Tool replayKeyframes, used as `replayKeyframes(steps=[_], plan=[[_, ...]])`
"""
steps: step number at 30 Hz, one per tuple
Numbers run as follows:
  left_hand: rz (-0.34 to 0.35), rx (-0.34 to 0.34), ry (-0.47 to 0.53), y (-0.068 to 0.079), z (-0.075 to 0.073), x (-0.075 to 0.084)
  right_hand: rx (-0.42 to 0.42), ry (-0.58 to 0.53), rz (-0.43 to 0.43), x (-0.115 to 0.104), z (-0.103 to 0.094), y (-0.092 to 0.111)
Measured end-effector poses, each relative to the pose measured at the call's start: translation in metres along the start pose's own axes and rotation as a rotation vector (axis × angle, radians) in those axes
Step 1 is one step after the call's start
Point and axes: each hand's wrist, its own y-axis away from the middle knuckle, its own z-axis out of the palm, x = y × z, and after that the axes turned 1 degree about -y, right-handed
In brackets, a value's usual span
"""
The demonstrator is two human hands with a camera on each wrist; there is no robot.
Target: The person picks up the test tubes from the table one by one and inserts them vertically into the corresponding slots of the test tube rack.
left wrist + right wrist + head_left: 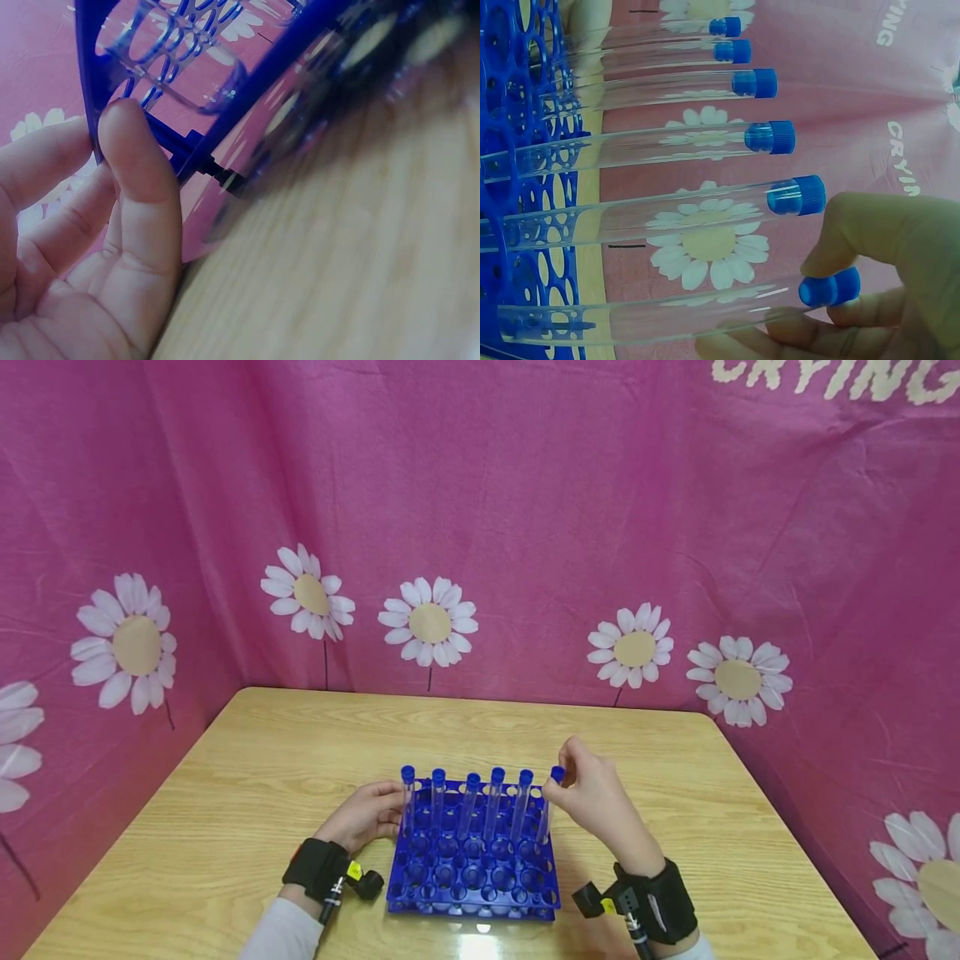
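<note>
A blue test tube rack stands on the table with a row of clear, blue-capped test tubes upright along its far side. My left hand grips the rack's left edge; the left wrist view shows thumb and fingers pinching its blue side panel. At the row's right end, my right hand pinches a test tube near its blue cap. That tube leans slightly, and its rounded lower end overlaps the rack in the right wrist view. The other tubes stand beside it, untouched.
The rack's nearer rows of holes hold no tubes. Under it lies a light wooden table, bordered at the back and sides by a pink cloth printed with white daisies. A camera on a black strap sits on each wrist.
</note>
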Motion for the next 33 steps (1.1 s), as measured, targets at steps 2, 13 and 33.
replayKeyframes(steps=[2,13,33], plan=[[0.002,-0.004,-0.001,0.0,0.0,0.0,-0.009,0.007,-0.007,0.0,0.0,0.0],[0.003,-0.001,0.002,0.0,-0.001,-0.001,-0.04,0.013,-0.044,0.001,-0.001,0.001],[-0.002,0.014,0.0,-0.003,-0.001,-0.002,0.018,-0.059,-0.109,0.007,-0.013,0.001]])
